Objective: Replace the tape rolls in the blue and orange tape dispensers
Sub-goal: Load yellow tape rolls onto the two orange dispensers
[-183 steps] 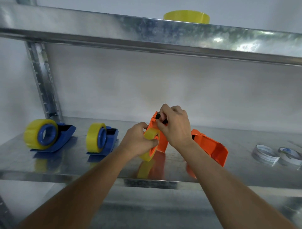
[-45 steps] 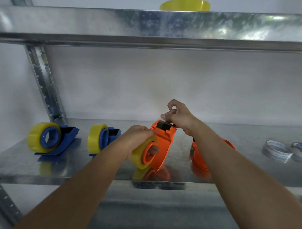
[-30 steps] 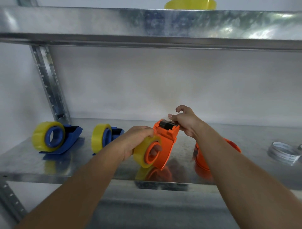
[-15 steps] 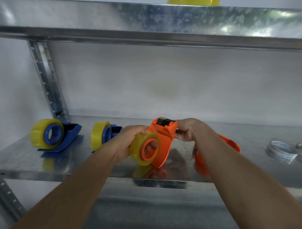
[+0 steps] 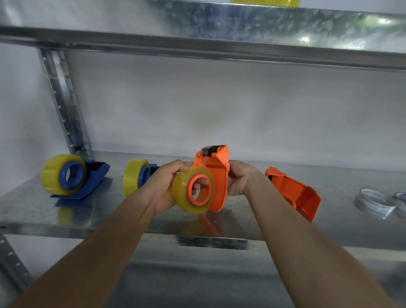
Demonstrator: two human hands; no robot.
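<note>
The orange tape dispenser (image 5: 216,173) is held up above the front of the metal shelf (image 5: 44,211), cutter end upward, with a yellow tape roll (image 5: 193,189) seated on its orange hub. The left hand (image 5: 167,186) grips it from the left, thumb over the top of the roll; its fingers go behind, and one fingertip shows through the hub hole. The right hand (image 5: 239,180) clasps the dispenser's right edge, and most of its fingers are hidden behind the orange body.

Relative to the held dispenser: just to its right a second orange dispenser (image 5: 298,195) lies on the shelf with no roll on it, partly covered by the right forearm. To the left stand two blue dispensers, each loaded with a yellow roll: the near one (image 5: 140,177) is half hidden behind the left hand, the far one (image 5: 74,177) is in full view. Far right lie two flat whitish rings, the nearer ring (image 5: 371,202) whole, the farther ring (image 5: 401,197) cut off by the frame edge; whether they are spent cores is hard to tell. On the upper shelf (image 5: 197,28), above the held dispenser, one yellow roll (image 5: 263,2) is cropped at the top edge.

Count: two orange dispensers, two blue, four yellow rolls, two rings.
</note>
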